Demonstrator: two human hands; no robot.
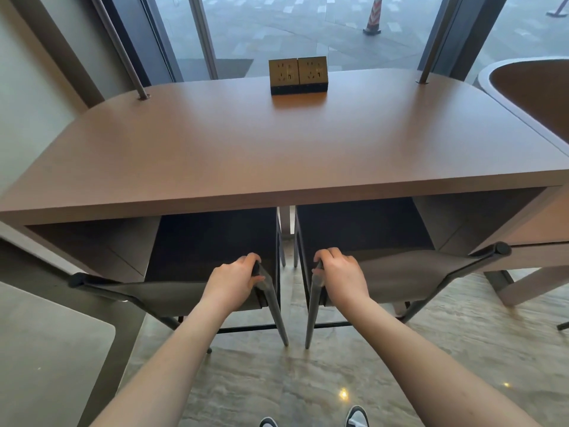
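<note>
Two grey chairs stand side by side, their seats tucked under a brown table (277, 155). My left hand (234, 278) grips the right end of the left chair's backrest (154, 291). My right hand (340, 275) grips the left end of the right chair's backrest (409, 272). A narrow gap separates the two chairs between my hands. Both dark seats lie in shadow below the tabletop.
A brass socket block (298, 76) stands at the table's far edge by the window. Two slanted metal poles (123, 53) rise from the tabletop. Another table (529, 87) sits to the right, a grey surface (46, 349) to the left. My shoes (357, 417) stand on marble floor.
</note>
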